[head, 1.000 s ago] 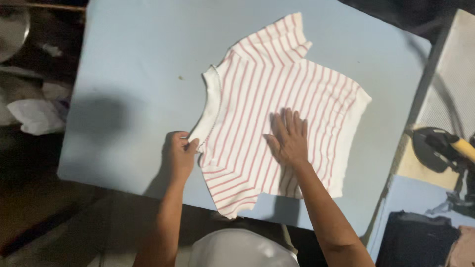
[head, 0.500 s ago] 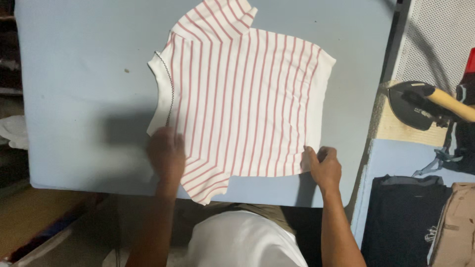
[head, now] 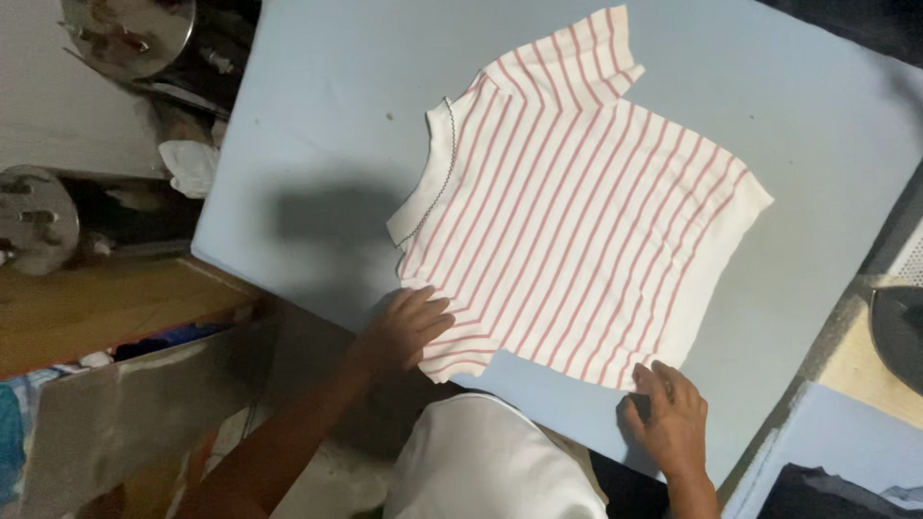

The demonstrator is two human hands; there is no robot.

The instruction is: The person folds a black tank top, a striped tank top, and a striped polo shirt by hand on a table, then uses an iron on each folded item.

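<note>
A wide pale blue padded table [head: 308, 115] fills most of the view, its surface smooth apart from a soft shadow near its left part. Spread flat across its middle lies a white short-sleeved knit shirt with thin red stripes [head: 577, 202]; the stripes run slantwise across the body, one sleeve points toward the far edge of the table, and a plain white neckband with a dark stitched edge sits on the side toward the left. A plain white band also runs along the hem at the right. The near sleeve hangs close to the table's front edge. The left hand [head: 404, 332] rests on that near sleeve, fingers loosely bent and pressing on the cloth, not closed around it. The right hand [head: 668, 413] lies at the shirt's near hem corner, fingers spread and fingertips touching the edge of the fabric; whether they pinch it cannot be told. A crumpled white cloth [head: 189, 165] sits beside the table's left edge
</note>
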